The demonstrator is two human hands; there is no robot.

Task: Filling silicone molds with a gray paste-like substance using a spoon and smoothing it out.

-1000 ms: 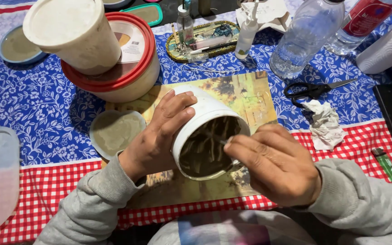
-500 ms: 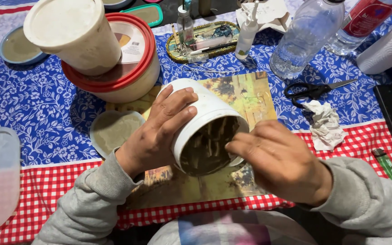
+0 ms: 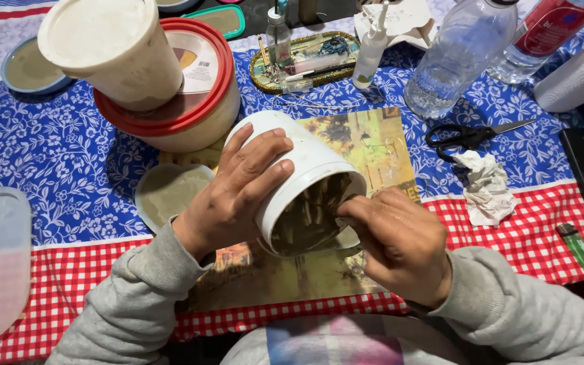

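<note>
Since a second ago: right hand (image 3: 400,247) has slid from the tub's side to its mouth, fingertips now at the rim, reaching in; whether they pinch anything, can't tell. White tub (image 3: 302,186) still tipped toward the person, over the picture mat (image 3: 373,152). Left hand (image 3: 234,192) stays wrapped round the tub wall, fingers closed on it. Inside: dark greenish-brown paste coating the walls. Behind the tub, the red-rimmed container (image 3: 190,115) carries an upturned beige tub (image 3: 113,51); contents hidden.

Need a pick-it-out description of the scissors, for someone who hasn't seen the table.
Start at the clear plastic bottle at the table's far right. Just below it, on the blue floral cloth, lie the scissors, above a crumpled tissue. Only they have black handles and metal blades.
</note>
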